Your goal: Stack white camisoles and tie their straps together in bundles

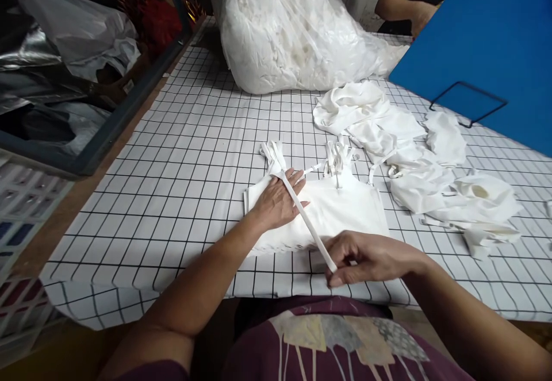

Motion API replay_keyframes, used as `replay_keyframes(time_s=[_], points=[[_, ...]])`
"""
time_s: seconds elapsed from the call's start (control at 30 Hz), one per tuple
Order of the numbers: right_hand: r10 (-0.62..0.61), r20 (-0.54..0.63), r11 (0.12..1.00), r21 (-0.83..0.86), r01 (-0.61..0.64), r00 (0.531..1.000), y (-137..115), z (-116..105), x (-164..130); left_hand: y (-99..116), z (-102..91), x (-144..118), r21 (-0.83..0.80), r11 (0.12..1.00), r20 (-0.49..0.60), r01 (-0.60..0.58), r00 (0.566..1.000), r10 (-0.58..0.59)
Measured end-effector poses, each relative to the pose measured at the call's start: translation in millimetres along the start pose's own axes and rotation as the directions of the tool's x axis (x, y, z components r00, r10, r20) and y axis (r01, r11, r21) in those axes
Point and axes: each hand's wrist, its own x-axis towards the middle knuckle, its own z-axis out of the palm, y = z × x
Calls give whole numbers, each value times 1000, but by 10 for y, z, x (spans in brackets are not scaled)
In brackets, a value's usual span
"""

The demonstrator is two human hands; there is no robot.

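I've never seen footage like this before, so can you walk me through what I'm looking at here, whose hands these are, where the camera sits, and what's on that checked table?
There is no machine here. A person wears a camera on the head, so the single picture looks forward and down at their own two bare hands.

The left hand lies flat, pressing on a stack of folded white fabric pieces. The right hand pinches one end of a long white strip, which runs slantwise up across the stack and under the left hand's fingers.

All this sits on a table with a white, black-gridded cloth. To the right lies a loose heap of white garments. Farther back stands a big bag stuffed with white fabric. A blue board is at the right, and another person's arm shows at the top.
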Motion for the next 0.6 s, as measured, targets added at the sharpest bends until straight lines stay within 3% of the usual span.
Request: replay_keyframes(time_s=[0.1,0.3,0.43,0.5,0.6], points=[[-128,122,992,35,125,984,-18,-62,-174,1,-21,3,7,1000,23,0,1000,0],[-302,113,953,55,297,947,-148,-410,-191,3,-41,-5,-28,999,68,30,997,-28],[-484,112,875,91,476,868,-344,-672,-51,-13,-34,-1,-130,991,16,33,999,-31],[-568,40,821,98,563,822,-391,-791,93,-43,-51,7,-226,974,-60,-10,998,-4],[-537,-256,832,0,555,804,-320,-946,419,-98,-132,24,-428,903,-201,-44,978,-48]])
